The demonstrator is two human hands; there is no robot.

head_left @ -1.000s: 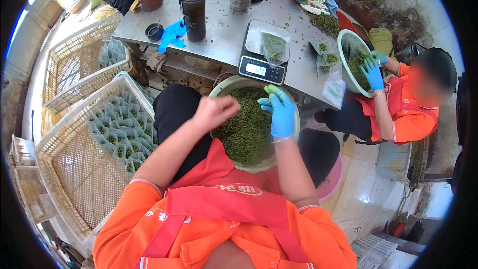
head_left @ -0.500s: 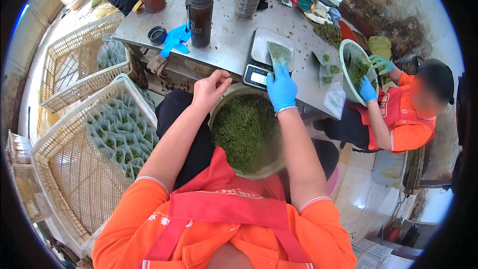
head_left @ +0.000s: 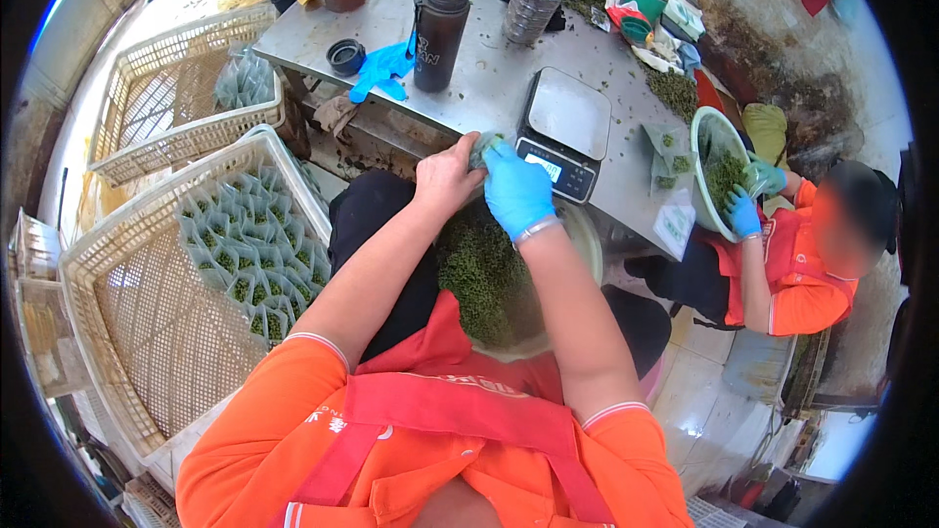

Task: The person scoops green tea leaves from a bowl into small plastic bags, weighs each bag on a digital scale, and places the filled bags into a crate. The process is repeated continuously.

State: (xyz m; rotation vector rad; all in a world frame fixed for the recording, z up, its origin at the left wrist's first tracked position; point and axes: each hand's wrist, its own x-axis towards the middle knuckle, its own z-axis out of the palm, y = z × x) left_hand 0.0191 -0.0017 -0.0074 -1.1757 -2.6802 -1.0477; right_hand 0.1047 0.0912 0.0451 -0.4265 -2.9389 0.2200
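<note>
Both hands hold a small packet at the table edge.
Bare left hand (head_left: 445, 176) and blue-gloved right hand (head_left: 516, 191) each grip the packet (head_left: 483, 147), closed on it, above the bowl of green leaves (head_left: 489, 274), just beside the scale (head_left: 564, 132) on the table (head_left: 479, 88).

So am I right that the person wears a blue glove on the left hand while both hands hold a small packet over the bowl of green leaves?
Not quite: the head view shows the blue glove on the right hand; the left hand is bare. Both do hold a small packet over the bowl of green leaves.
</note>
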